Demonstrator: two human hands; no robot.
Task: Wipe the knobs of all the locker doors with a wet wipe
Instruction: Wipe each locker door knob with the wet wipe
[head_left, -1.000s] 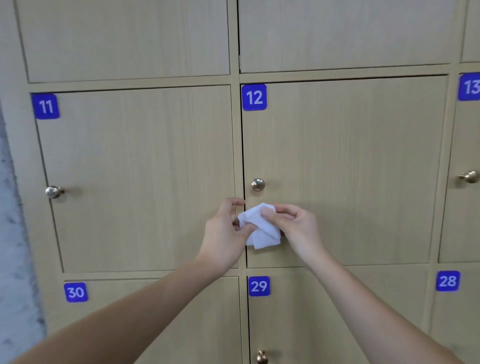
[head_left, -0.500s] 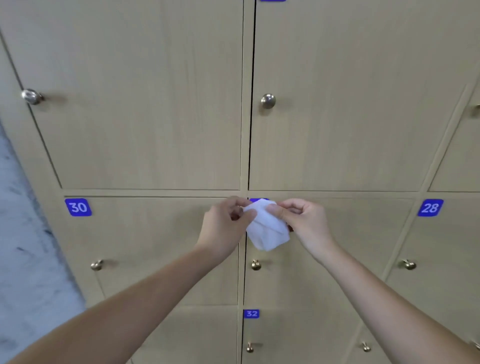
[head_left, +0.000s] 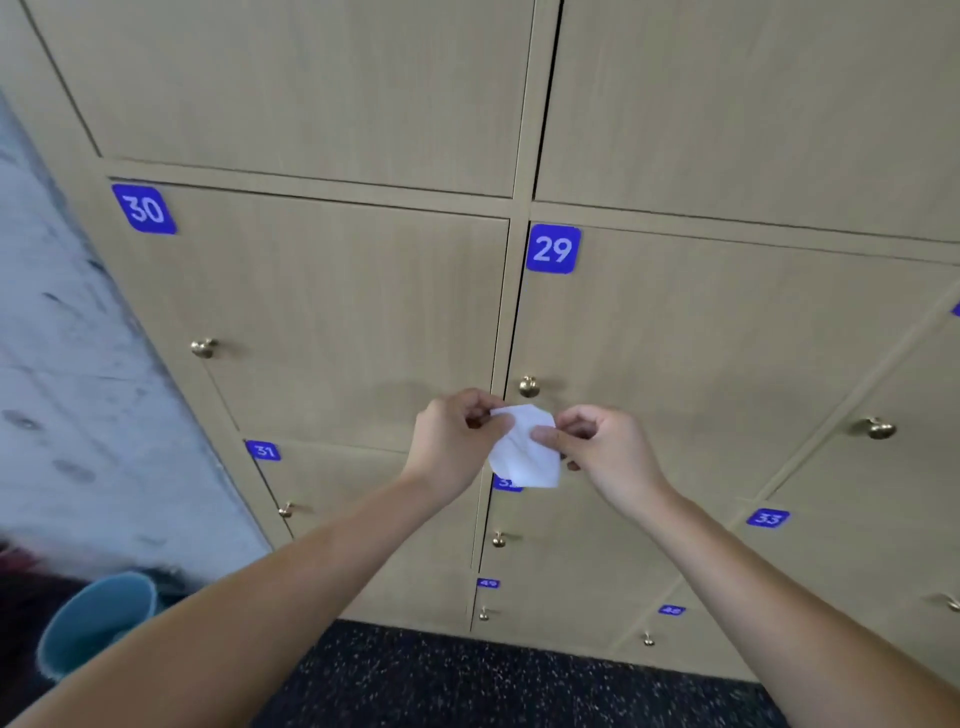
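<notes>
head view, lockers and hands, itemised. wet wipe (head_left: 524, 452): white, folded, held in the air between both hands, just below and in front of the knob of door 29 (head_left: 529, 386), not touching it. left hand (head_left: 454, 441): fingers curled, thumb and fingertips pinching the wipe's upper left edge. right hand (head_left: 597, 449): fingers curled, thumb pinching the wipe's right side. door 29 (head_left: 727, 374): light wood, blue number plate (head_left: 552, 249) at its top left corner. door 30 (head_left: 337, 312): to the left, brass knob (head_left: 202, 347) near its left edge. lower doors: 31 (head_left: 263, 450) and 33 (head_left: 768, 518) marked; the plate behind the wipe is partly hidden. further knob (head_left: 878, 428) on the door to the right. blue bin (head_left: 98, 623) at lower left on the dark speckled floor (head_left: 519, 680), beside a grey wall (head_left: 67, 389). change against half a second ago: the view has tipped further down, so the row with 29 and 30 now sits mid-picture and the floor and bin have come into sight; the hands keep the same two-handed pinch on the wipe.
</notes>
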